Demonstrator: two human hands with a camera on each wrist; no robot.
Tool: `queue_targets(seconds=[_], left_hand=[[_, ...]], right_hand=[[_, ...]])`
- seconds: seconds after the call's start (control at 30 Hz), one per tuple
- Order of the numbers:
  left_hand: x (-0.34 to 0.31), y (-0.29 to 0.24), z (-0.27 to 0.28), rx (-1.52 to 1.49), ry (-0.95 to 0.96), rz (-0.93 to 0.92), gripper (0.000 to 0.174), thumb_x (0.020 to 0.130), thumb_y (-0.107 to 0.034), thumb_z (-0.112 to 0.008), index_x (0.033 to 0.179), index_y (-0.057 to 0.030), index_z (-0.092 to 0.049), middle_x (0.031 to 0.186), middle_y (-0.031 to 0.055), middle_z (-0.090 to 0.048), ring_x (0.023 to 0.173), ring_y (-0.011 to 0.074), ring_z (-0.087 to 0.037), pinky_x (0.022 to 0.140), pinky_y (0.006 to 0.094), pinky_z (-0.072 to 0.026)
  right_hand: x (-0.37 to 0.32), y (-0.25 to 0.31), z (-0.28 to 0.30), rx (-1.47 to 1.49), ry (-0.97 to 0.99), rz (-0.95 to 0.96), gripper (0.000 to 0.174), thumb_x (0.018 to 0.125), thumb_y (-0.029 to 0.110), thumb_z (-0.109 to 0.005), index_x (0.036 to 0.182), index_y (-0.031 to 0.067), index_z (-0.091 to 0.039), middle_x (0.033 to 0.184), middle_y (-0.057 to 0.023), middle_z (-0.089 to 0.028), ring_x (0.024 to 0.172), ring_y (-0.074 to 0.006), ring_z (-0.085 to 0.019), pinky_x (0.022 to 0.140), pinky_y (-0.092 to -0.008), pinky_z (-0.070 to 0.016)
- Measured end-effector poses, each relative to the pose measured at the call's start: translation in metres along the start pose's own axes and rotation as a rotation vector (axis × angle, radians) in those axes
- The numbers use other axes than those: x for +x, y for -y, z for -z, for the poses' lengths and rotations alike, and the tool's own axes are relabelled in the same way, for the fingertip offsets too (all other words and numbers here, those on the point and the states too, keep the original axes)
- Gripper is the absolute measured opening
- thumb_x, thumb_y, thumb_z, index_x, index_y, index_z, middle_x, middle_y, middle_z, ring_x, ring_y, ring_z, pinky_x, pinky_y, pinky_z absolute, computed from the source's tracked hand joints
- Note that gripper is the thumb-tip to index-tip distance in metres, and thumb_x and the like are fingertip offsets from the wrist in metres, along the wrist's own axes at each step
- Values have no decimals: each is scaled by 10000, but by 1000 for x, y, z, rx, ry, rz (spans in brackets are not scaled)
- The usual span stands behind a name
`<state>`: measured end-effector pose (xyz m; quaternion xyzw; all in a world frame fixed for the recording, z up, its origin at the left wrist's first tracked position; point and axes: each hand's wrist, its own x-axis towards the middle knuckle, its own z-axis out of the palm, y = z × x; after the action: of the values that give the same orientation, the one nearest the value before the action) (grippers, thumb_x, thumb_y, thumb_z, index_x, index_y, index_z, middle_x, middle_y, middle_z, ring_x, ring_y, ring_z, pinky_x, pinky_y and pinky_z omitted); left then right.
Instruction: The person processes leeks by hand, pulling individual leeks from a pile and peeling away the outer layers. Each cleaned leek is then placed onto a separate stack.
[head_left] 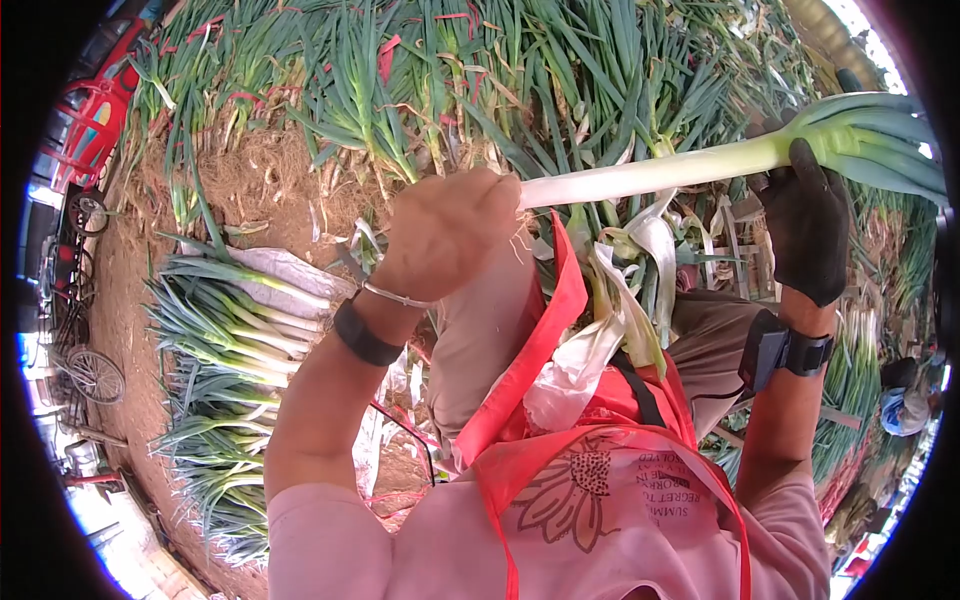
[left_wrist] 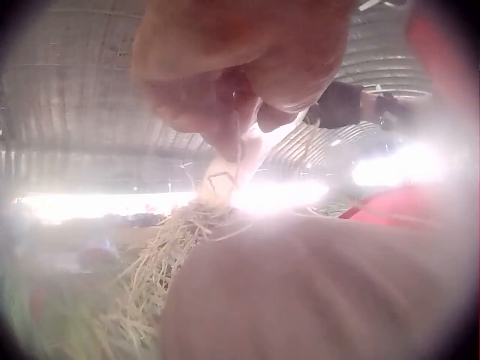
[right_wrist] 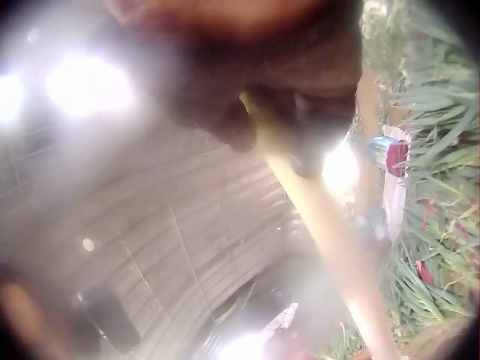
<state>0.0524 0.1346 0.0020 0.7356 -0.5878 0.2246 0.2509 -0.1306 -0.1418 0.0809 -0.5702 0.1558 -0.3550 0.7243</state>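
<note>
A long leek (head_left: pixel 650 178) with a white shaft and fanned green leaves lies across the space above the person's lap. The bare left hand (head_left: pixel 450 230) grips it at the root end, fingers curled. In the left wrist view, that hand (left_wrist: pixel 240 67) pinches the white base, and pale stringy roots (left_wrist: pixel 161 255) hang below. Where the shaft turns green, the right hand (head_left: pixel 808 225) in a dark glove holds the leek, thumb over the near side. The right wrist view has the gloved fingers (right_wrist: pixel 232 124) around the stalk (right_wrist: pixel 322 225).
Peeled leeks (head_left: pixel 235 330) lie in rows on the ground at the left. Unpeeled bundles with red ties (head_left: pixel 390 60) fill the far side. Loose stripped leaves (head_left: pixel 610 330) rest on the red apron (head_left: pixel 530 360) over the lap. A bicycle (head_left: pixel 95 375) stands farther left.
</note>
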Motion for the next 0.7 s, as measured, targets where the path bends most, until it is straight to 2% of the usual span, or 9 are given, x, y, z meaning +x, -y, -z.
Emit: queue_targets(seconds=[0.1, 0.17, 0.3, 0.37, 0.47, 0.57, 0.63, 0.67, 0.7], left_hand=[[0, 1, 1, 28, 63, -5, 163, 753, -94, -652, 906, -84, -596, 731, 50, -543, 601, 231, -584, 506, 350, -467], [0, 1, 1, 22, 89, 0, 172, 756, -64, -665, 917, -64, -604, 752, 63, -576, 604, 234, -595, 509, 347, -468], [0, 1, -1, -1, 84, 9, 149, 755, -56, -665, 875, -65, -579, 738, 67, -557, 591, 239, -589, 493, 347, -460], [0, 4, -2, 1, 79, 6, 147, 753, -52, -666, 865, -67, -572, 735, 70, -551, 585, 240, -587, 487, 346, -456], [-1, 7, -5, -64, 50, 14, 145, 755, -46, -665, 854, -60, -561, 731, 85, -537, 580, 256, -582, 476, 346, -452], [-2, 10, -9, -136, -18, 108, 147, 771, -9, -632, 893, -51, -562, 762, 59, -579, 589, 208, -606, 482, 330, -472], [-11, 19, -10, -779, 63, 767, 188, 792, 20, -581, 968, -44, -563, 845, 37, -625, 627, 141, -619, 501, 320, -500], [-18, 26, -13, -778, 63, 768, 188, 792, 20, -581, 968, -44, -563, 845, 37, -625, 627, 141, -619, 501, 320, -500], [-25, 32, -16, -831, -67, 839, 208, 797, 19, -575, 998, -35, -571, 889, 45, -633, 653, 118, -612, 514, 300, -501]], right_hand=[[4, -2, 6, -4, -18, 12, 305, 958, 109, -497, 1223, -39, -474, 1089, -140, -595, 1013, -237, -589, 834, -396, -490], [-1, 2, 3, 70, 163, 19, 298, 952, 93, -494, 1221, -37, -476, 1096, -144, -593, 1018, -237, -585, 837, -394, -480], [-1, 0, 1, 86, 176, 27, 326, 947, 92, -498, 1243, -42, -467, 1122, -144, -589, 1048, -241, -582, 856, -375, -472], [-3, 0, -10, 11, 32, 77, 385, 944, 104, -507, 1291, -49, -435, 1192, -161, -572, 1105, -253, -567, 876, -355, -466], [-2, -2, 7, -39, 125, 100, 452, 945, 127, -511, 1337, -59, -386, 1267, -184, -536, 1156, -266, -545, 898, -356, -458], [-5, -2, 2, -30, 94, 96, 487, 939, 141, -524, 1353, -61, -365, 1281, -187, -523, 1162, -279, -543, 906, -363, -456], [-3, -2, 11, -17, 171, 95, 511, 937, 144, -527, 1370, -54, -340, 1282, -181, -517, 1164, -281, -535, 913, -365, -454], [-1, -2, 16, -5, 247, 94, 537, 935, 147, -530, 1387, -47, -315, 1283, -174, -511, 1165, -283, -527, 919, -366, -451], [2, -1, 17, 12, 268, 99, 535, 925, 147, -548, 1376, -37, -328, 1268, -167, -515, 1150, -281, -530, 921, -377, -455]])
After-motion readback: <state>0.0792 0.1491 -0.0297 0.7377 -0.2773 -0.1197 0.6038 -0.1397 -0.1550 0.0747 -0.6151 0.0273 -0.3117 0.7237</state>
